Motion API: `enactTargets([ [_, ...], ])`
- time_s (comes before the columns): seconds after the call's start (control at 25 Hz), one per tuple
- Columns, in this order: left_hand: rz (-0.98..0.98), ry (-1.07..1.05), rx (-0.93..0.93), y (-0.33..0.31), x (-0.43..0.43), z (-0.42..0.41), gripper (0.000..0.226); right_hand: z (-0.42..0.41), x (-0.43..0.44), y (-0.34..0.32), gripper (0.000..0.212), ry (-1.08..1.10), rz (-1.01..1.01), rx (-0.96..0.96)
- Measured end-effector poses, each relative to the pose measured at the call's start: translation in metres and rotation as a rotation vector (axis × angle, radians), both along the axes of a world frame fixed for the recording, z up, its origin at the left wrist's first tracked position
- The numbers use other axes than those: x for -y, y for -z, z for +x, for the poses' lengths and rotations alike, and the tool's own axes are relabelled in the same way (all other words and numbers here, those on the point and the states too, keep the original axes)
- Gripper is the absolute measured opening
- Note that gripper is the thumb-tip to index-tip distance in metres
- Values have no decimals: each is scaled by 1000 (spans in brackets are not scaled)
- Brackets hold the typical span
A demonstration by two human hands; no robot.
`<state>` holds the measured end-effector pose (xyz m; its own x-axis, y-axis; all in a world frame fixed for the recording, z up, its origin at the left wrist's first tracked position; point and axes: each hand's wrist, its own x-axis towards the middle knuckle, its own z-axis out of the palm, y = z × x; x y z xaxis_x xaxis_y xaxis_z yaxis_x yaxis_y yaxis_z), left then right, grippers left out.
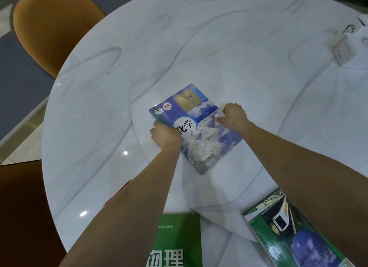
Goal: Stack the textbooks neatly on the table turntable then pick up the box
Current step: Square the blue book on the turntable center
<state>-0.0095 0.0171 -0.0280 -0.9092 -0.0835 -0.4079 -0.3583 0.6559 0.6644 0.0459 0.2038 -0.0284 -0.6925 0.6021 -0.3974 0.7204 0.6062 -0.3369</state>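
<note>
A blue chemistry textbook (196, 127) with white crystals on its cover lies on the raised marble turntable (219, 47). My left hand (166, 135) grips its left edge and my right hand (232, 114) presses on its right edge. A green physics textbook (179, 241) lies at the near table edge, partly under my left forearm. Another green textbook with a train on it (286, 227) lies at the near right under my right forearm. A red-edged book (119, 192) peeks out beside my left forearm. A small pale box (341, 49) sits far right.
The round white marble table (83, 167) fills the view. An orange chair (49, 28) stands at the far left, and a dark brown one (23, 217) at the near left. Small items (356, 28) lie at the far right edge.
</note>
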Motion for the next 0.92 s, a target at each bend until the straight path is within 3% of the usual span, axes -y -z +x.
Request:
enactTargets([
  [0.16, 27, 28, 32, 5, 3, -2, 24, 1, -1, -4, 26, 95, -97, -13],
  [0.24, 54, 39, -1, 3, 1, -1, 23, 4, -1, -7, 35, 127, -133, -9],
  [0.36, 144, 73, -42, -3, -4, -6, 23, 13, -4, -13, 25, 196, -167, -41],
  [0.48, 223, 133, -68, -7, -11, -12, 26, 32, -6, -13, 38, 326, -257, -119],
  [0.64, 277, 293, -127, -9, -30, -13, 30, 69, -11, -16, 15, 502, -388, -202],
  [0.72, 283, 353, -138, -8, -43, -12, 30, 85, -17, -15, 25, 579, -415, -224],
  [0.92, 271, 501, -88, -4, -77, 1, 31, 122, -25, -15, 25, 702, -409, -272],
])
